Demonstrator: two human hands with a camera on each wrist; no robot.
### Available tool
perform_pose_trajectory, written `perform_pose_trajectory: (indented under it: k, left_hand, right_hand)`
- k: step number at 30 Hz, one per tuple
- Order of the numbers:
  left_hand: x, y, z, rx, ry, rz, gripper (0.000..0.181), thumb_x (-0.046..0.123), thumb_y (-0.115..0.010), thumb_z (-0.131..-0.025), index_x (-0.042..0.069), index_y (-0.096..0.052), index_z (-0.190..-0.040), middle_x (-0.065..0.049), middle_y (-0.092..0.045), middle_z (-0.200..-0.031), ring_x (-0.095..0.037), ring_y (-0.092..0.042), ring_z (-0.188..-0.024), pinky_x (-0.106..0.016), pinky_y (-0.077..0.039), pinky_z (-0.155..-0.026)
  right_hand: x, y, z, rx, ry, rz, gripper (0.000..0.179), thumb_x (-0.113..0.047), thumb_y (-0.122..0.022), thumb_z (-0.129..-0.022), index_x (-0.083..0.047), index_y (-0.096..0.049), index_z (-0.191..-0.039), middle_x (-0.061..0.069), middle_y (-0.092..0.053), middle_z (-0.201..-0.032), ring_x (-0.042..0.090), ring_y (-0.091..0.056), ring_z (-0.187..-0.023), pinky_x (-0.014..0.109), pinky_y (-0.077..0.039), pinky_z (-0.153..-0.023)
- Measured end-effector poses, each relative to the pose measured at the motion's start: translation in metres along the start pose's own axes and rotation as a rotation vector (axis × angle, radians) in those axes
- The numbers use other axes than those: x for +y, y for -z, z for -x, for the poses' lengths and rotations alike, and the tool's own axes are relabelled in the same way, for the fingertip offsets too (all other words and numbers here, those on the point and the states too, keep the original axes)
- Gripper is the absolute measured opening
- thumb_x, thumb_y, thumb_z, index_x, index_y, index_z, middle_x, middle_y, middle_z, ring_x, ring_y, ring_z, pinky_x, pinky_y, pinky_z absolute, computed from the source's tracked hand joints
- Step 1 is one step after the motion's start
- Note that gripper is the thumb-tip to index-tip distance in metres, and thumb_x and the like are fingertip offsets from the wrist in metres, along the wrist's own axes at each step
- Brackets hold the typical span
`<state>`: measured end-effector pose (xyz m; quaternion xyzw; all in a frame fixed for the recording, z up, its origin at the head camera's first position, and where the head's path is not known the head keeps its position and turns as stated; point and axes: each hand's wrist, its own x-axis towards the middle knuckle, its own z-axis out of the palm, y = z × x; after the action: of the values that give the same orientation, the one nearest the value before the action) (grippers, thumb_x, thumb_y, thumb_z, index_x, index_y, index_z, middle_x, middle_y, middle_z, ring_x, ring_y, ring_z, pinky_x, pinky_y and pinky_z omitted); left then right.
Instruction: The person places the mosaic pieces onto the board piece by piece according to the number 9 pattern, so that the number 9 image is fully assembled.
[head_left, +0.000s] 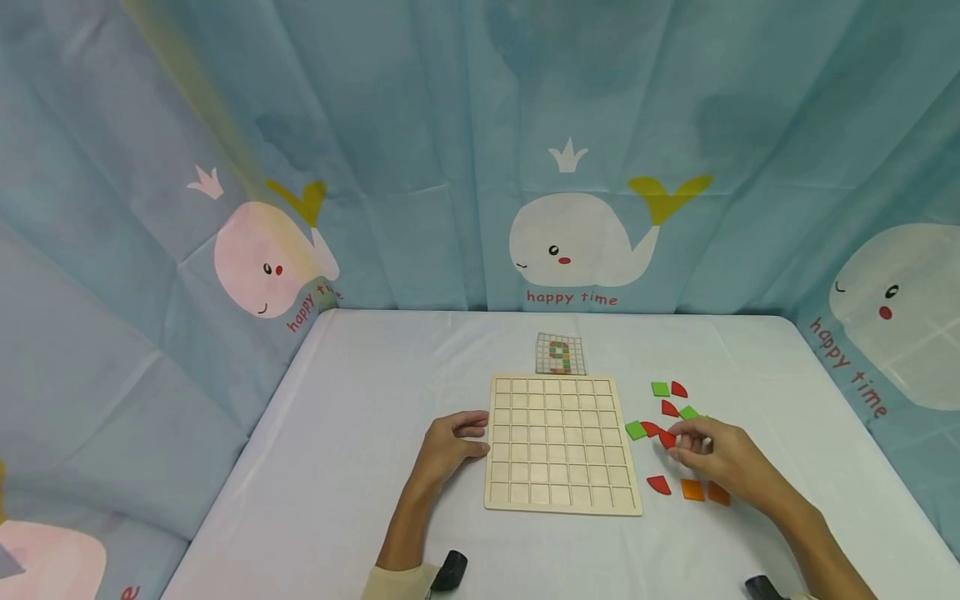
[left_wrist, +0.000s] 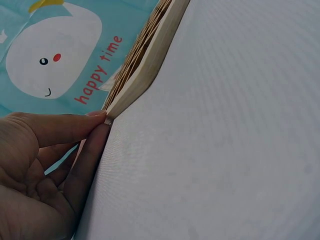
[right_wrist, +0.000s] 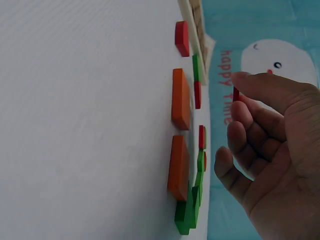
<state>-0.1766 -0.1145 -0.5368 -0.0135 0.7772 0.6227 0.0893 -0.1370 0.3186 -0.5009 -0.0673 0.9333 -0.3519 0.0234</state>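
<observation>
The relation to judge by is sideways: the grid board lies to the left of your right hand, the nearer one to the loose shapes, whose thumb and forefinger pinch a red quarter-round piece in a narrow grip, the other fingers loosely bent. In the right wrist view that piece is raised off the worktop and seen almost edge-on. It looks about as broad as long, so it gives you no real long axis; its corner and curved side would be your guide, though your fingertips hide too much to tell which way the corner points. Between those fingers and the board's right edge lie a red fan and a green square, the square just beside the rim. Your left hand is at the opposite side, its fingers touching the board's left edge, thumb and forefinger spread along it rather than wrapped round. The board looks like pale, smooth wood, thin strips dividing it into square cells. The shapes beside it look like painted wood, flat slabs with crisp edges, including two orange squares nearer you. A printed card with a coloured figure lies just past the board's far edge.
</observation>
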Motion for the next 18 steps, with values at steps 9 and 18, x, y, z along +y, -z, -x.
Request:
perform_pose_trajectory:
  k: [9,18]
  left_hand:
    - [0.001,0.0,0.001,-0.004,0.001,0.007,0.056,-0.007,-0.083,-0.08,0.004,-0.072,-0.134,-0.013,-0.073,-0.129,-0.028,-0.07,-0.115,-0.025,-0.063,-0.082]
    - [0.002,0.0,0.001,-0.001,0.006,0.005,0.057,-0.007,-0.083,-0.079,0.005,-0.072,-0.133,-0.013,-0.073,-0.128,-0.027,-0.07,-0.114,-0.025,-0.063,-0.081]
  right_hand:
    - [-0.009,-0.005,-0.002,0.076,0.065,-0.027,0.03,-0.023,-0.085,-0.091,-0.005,-0.076,-0.113,-0.004,-0.062,-0.085,0.01,-0.056,-0.078,0.02,-0.052,-0.061]
    - [-0.016,-0.013,-0.007,0.17,0.138,-0.019,0.024,-0.017,-0.086,-0.09,-0.007,-0.077,-0.11,-0.007,-0.061,-0.084,0.006,-0.056,-0.08,0.018,-0.052,-0.068]
